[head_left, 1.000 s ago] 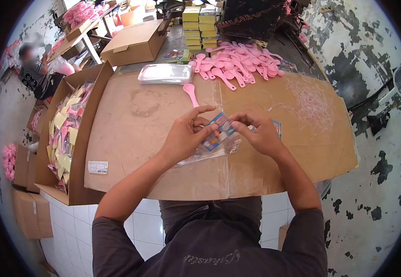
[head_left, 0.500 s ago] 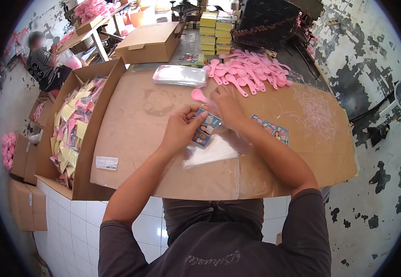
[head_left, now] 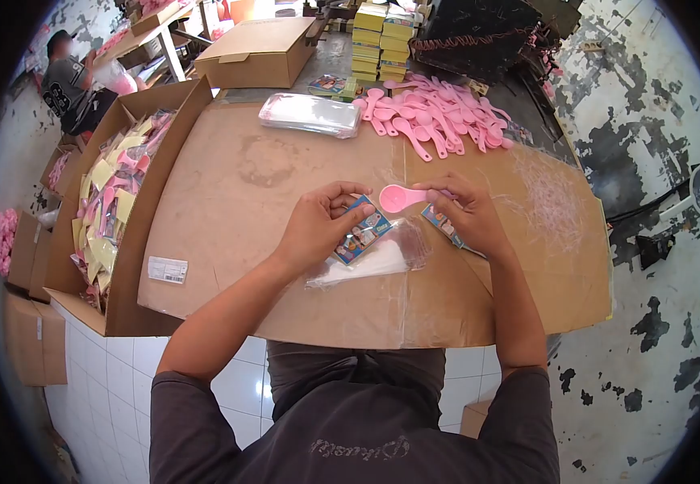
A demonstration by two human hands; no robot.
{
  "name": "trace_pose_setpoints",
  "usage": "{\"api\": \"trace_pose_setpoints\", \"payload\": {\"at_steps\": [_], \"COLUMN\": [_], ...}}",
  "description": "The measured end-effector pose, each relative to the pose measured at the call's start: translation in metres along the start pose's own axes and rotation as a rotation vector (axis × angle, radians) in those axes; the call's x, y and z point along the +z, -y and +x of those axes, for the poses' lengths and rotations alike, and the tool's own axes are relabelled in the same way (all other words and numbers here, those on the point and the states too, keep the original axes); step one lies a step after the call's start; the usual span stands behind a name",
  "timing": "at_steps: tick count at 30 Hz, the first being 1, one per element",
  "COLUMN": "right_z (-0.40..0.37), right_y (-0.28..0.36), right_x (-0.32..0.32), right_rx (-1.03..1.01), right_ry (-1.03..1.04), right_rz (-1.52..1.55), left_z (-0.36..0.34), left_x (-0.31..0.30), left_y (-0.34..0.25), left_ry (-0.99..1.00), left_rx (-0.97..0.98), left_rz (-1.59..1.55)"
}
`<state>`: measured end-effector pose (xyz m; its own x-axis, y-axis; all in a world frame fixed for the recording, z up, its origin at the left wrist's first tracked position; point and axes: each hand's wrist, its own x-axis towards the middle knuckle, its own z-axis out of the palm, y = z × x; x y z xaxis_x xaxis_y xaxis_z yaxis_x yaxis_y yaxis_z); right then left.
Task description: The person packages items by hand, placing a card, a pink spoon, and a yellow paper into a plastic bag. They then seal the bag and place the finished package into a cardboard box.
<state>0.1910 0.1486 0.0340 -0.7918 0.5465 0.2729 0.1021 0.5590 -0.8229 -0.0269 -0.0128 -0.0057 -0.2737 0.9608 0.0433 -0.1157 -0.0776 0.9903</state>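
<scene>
My left hand (head_left: 322, 219) is closed on a blue printed card (head_left: 363, 239), thumb on top, tilted above the cardboard. In my right hand (head_left: 471, 211) is a pink measuring spoon (head_left: 396, 198), pinched by the handle with its bowl pointing left towards the card. Below both hands lie clear plastic bags (head_left: 366, 264) in a loose stack. More blue printed cards (head_left: 439, 222) rest on the cardboard, partly covered by my right hand. Further back is a heap of pink spoons (head_left: 439, 117).
A cardboard sheet (head_left: 205, 210) covers the table. At left stands an open carton (head_left: 152, 242) of filled packets. A bundle of clear bags (head_left: 310, 115), stacks of yellow-edged cards (head_left: 382, 40) and a closed carton (head_left: 253, 52) stand behind. A person (head_left: 76, 85) sits at far left.
My right hand has moved right and nearer to me, and now holds the spoon out by its handle. The left hand still grips the card. The whole view has shifted slightly.
</scene>
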Motion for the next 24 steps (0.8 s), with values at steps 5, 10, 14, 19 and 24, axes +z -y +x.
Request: {"api": "trace_pose_setpoints", "payload": {"at_steps": [5,10,14,19,24], "right_z": [-0.002,-0.005,-0.012,-0.011,-0.008], "right_y": [-0.007,-0.004,0.011,0.014,0.017], "right_x": [0.002,0.004,0.027,0.037,0.016], "right_rx": [-0.088,-0.208,-0.171,-0.091,-0.224], "right_ry": [0.033,0.085,0.162,0.436,0.356], "right_rz": [-0.132,-0.218,-0.01,0.454,0.354], "left_z": [0.0,-0.004,-0.009,-0.007,-0.007], "left_x": [0.002,0.003,0.011,0.007,0.002], "left_y": [0.009,0.011,0.015,0.01,0.002], "left_ry": [0.035,0.131,0.181,0.265,0.336], "left_rx": [-0.022,-0.014,0.035,-0.015,-0.067], "left_rz": [0.009,0.134,0.095,0.025,-0.029]}}
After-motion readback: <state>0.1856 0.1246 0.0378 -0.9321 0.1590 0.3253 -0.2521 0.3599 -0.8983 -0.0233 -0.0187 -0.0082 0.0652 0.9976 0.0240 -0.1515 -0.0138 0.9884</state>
